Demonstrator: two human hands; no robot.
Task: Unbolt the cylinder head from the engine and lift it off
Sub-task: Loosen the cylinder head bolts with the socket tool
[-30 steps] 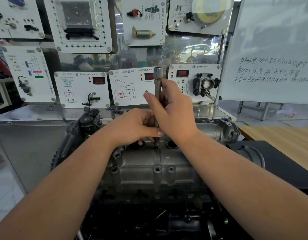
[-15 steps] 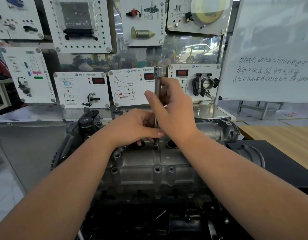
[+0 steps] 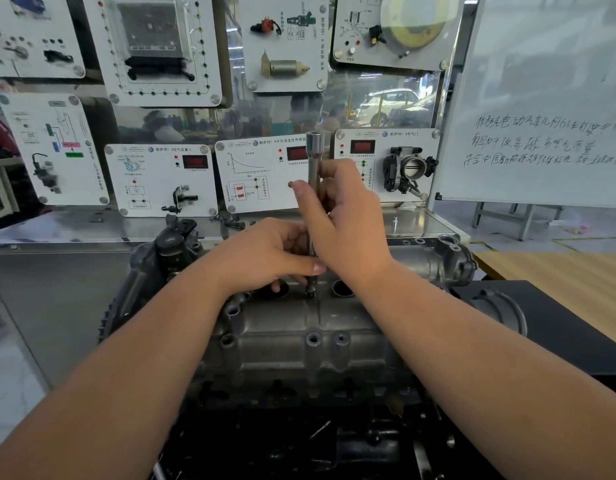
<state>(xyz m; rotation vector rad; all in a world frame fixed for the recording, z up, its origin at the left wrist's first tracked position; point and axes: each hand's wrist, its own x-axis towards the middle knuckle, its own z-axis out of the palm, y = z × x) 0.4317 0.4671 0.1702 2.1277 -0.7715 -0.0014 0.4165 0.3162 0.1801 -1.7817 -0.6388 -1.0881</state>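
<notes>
Hands hiding socket extension shaft, bolt barely visible

Grey cast cyl. head atop engine, upright socket extension on top-center bolt.

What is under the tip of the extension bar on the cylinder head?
The extension bar stands upright, its tip on a dark bolt in the cylinder head. The bolt's thread is hidden.

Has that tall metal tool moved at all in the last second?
No. The tool still stands upright in the same bolt hole of the cylinder head, its top level with the same panel behind.
</notes>
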